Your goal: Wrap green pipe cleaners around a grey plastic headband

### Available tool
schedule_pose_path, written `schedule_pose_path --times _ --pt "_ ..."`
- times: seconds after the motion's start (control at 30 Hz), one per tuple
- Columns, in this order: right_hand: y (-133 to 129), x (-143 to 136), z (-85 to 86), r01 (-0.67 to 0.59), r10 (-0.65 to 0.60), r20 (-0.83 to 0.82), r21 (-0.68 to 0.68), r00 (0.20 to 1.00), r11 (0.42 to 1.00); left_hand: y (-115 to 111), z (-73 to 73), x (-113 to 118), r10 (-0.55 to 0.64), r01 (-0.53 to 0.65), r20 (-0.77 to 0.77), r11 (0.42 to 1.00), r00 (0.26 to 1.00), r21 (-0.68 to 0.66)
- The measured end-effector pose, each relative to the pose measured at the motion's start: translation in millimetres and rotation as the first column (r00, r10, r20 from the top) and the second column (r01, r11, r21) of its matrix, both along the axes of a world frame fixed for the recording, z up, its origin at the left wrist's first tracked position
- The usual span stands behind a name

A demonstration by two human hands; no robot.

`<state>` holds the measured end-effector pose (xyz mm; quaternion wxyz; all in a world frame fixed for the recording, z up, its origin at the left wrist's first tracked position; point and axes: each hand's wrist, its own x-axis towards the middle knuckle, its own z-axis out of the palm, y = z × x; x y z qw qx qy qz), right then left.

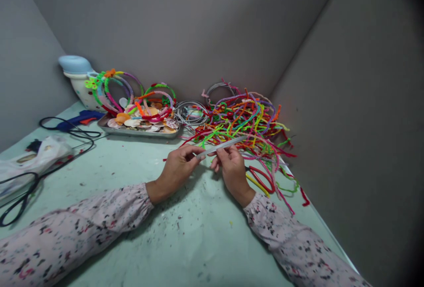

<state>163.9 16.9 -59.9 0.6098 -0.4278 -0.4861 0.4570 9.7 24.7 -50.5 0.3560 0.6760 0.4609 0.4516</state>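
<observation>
The left hand (180,165), coming from a floral pink sleeve (109,214), pinches the lower end of a thin, pale translucent stick (221,146) between thumb and fingers, while the right hand (233,168) pinches the same stick nearer its middle, so that it is held tilted above the pale green tabletop (139,251), its far end rising to the right in front of a tangled heap of multicoloured fuzzy pipe cleaners (245,117); just beside the right hand lies a pair of scissors with red and yellow handles (265,180), partly under strands at the edge of the heap, and left of the heap are coils of thin grey wire (192,114), next to a shallow metal tray (142,133) filled with orange, white and speckled seashells (154,121), with colourful fuzzy-wrapped hoops (132,84) resting on and beside them; behind the tray's left end stands a white container with a light blue top (79,77), in front of which lies a dark blue object (79,119) too unclear to name, and farther left a looped black cord (43,174) runs by a crumpled white plastic bag (49,152)
</observation>
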Motion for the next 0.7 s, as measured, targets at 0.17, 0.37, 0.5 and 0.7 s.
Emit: schedule_pose_path --times 0.17,0.37,0.5,0.7 --pt "0 0 -0.7 -0.008 0.008 0.0 0.024 1.0 1.0 -1 1.6 0 0.017 -0.016 -0.03 0.999 0.999 0.027" --pt "-1 0 0.7 -0.004 0.004 0.002 0.036 1.0 0.999 1 -0.9 -1 -0.004 0.008 -0.036 0.996 0.999 0.088" --pt "-1 -1 1.2 0.008 -0.009 0.014 0.024 1.0 1.0 2 -5.6 -1 0.001 -0.001 -0.004 0.997 1.0 0.078" --pt "-1 -2 1.9 0.011 -0.011 -0.009 0.0 1.0 1.0 2 -8.4 0 0.005 -0.007 0.073 1.0 0.997 0.019"
